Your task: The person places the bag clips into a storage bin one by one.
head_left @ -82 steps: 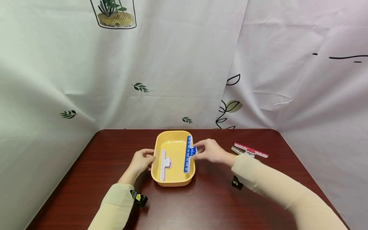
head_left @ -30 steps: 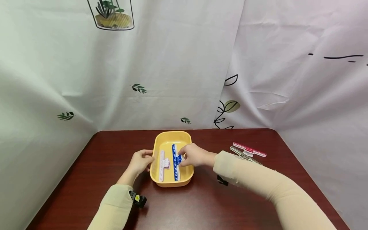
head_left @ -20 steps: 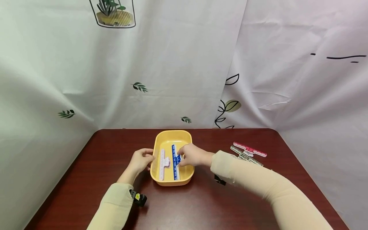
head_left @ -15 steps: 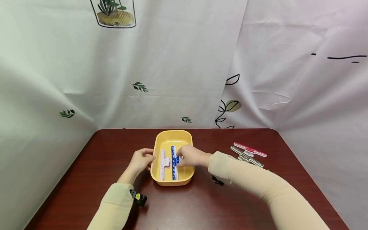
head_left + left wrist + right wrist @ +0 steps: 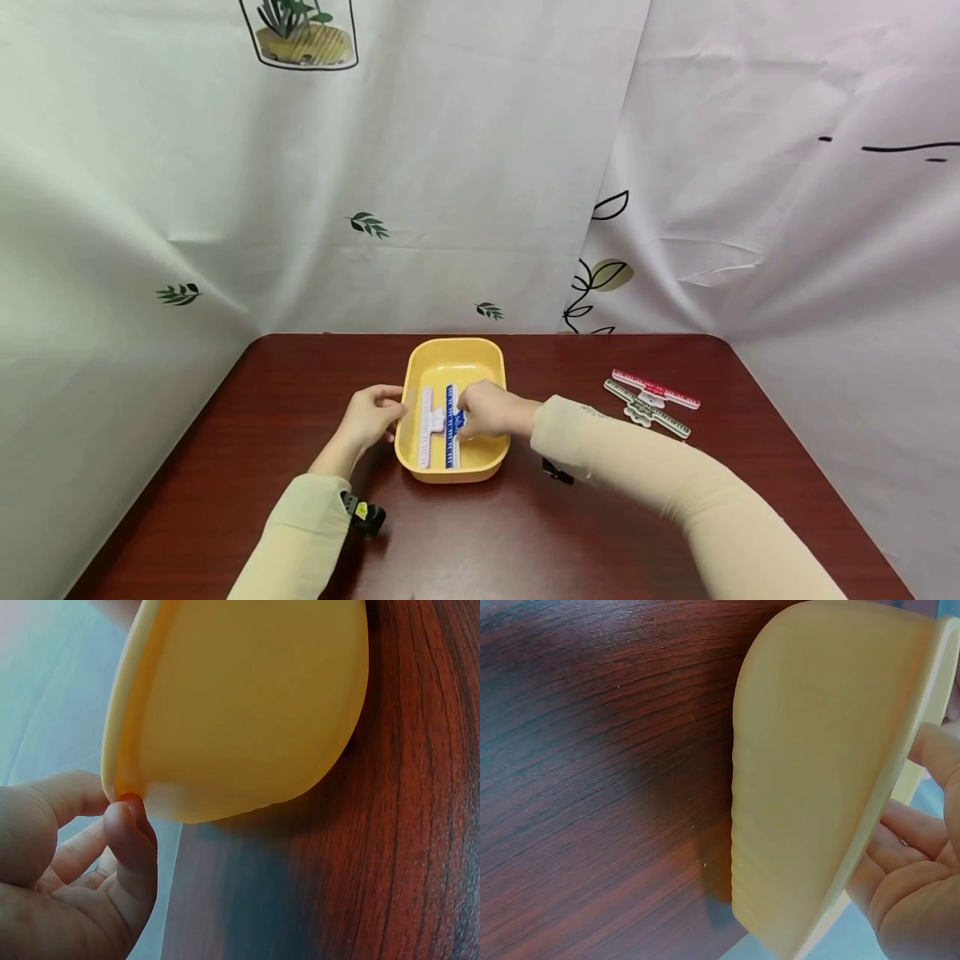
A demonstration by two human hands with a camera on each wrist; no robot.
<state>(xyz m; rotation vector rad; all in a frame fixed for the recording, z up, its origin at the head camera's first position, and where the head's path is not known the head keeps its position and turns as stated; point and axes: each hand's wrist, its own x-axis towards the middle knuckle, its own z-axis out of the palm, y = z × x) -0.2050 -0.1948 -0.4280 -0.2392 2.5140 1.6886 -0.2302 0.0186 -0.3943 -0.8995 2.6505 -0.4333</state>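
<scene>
A yellow plastic tray (image 5: pixel 452 477) stands at the middle of the table. Thumb and fingers of my left hand (image 5: pixel 367 417) pinch its left rim; the left wrist view shows the thumb (image 5: pixel 132 832) right at the tray wall (image 5: pixel 247 705). Inside lies a pale pink clip (image 5: pixel 425 429) with a long piano-key bar. Beside it, to the right and nearly parallel, is a blue-and-white clip (image 5: pixel 450 429) of the same kind. My right hand (image 5: pixel 491 410) reaches over the right rim and holds the blue clip by its handle. In the right wrist view the tray wall (image 5: pixel 817 750) hides that clip.
On the table's right side lie a red clip (image 5: pixel 663 391) and a dark green one (image 5: pixel 651 408), close together and slanted, near the right forearm. A pale patterned cloth (image 5: pixel 450 167) hangs behind and at both sides of the dark red-brown table (image 5: pixel 465 550).
My right hand has carried the blue clip from the tray's right rim leftward and down into the tray, alongside the pink clip. The left hand stays on the rim.
</scene>
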